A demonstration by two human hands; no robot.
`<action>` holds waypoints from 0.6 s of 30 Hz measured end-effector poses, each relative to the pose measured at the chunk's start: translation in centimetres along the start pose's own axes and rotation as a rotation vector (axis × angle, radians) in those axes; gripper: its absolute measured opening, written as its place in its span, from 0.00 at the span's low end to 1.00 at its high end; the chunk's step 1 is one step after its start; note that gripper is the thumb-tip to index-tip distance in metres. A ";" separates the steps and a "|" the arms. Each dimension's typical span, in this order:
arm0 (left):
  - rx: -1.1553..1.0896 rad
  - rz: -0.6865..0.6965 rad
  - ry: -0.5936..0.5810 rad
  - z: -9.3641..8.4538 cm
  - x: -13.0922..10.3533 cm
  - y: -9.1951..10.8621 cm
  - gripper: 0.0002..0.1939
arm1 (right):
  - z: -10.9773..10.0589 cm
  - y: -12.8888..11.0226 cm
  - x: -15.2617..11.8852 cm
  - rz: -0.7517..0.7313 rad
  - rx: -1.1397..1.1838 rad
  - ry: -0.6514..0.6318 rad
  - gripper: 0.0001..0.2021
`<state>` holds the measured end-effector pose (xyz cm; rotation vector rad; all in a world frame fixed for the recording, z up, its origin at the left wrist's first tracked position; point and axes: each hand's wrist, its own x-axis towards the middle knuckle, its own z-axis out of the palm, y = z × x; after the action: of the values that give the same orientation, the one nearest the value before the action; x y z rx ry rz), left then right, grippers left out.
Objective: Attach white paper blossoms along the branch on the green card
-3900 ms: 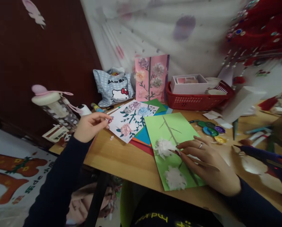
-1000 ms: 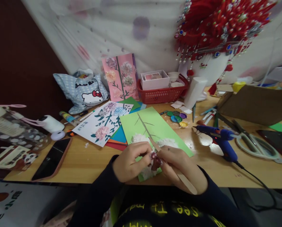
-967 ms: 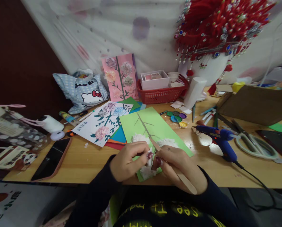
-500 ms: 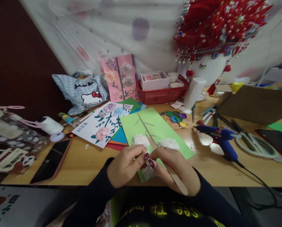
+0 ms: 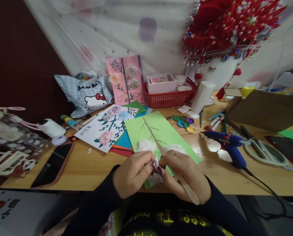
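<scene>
Over the near part of a light green sheet (image 5: 171, 127), my left hand (image 5: 134, 172) pinches a small white piece of paper (image 5: 157, 161) between thumb and fingertips. My right hand (image 5: 185, 175) grips the same piece with its thumb and index finger. A flat wooden stick (image 5: 189, 189) also lies in the right hand, its narrow end pointing away over the sheet. On the sheet are a painted stem (image 5: 148, 126) and fluffy white clusters: one left (image 5: 145, 145), one right (image 5: 175, 148) and one near (image 5: 154, 180), the last two partly hidden by my hands.
To the right lie a blue glue gun (image 5: 226, 144) with its cord, scissors (image 5: 266, 150) and paint pots (image 5: 183, 123). A red basket (image 5: 168, 99) stands behind. Left are a flower picture on white paper (image 5: 94, 134), a phone (image 5: 53, 165) and a blue checked bag (image 5: 83, 95).
My hands stay together, having shifted slightly right with fingertips turned a little. More of the white piece now shows above them. The wooden stick has moved slightly with the right hand.
</scene>
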<state>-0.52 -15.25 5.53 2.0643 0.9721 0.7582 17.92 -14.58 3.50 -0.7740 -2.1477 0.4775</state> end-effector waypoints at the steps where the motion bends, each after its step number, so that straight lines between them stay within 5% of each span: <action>1: 0.013 0.001 -0.003 0.0 0.0 -0.1 0.12 | 0.0 0.0 0.0 -0.004 -0.011 -0.005 0.06; 7: 0.015 0.007 0.008 0.0 0.0 -0.4 0.12 | 0.0 0.3 -0.1 -0.023 -0.052 0.019 0.08; 18: -0.037 -0.034 0.039 -1.3 -0.3 -0.8 0.12 | -0.1 0.3 0.0 0.167 -0.064 0.084 0.08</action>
<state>-1.94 -14.72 5.54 2.0033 1.0051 0.7959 18.10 -14.36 3.38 -0.9972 -2.0382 0.4553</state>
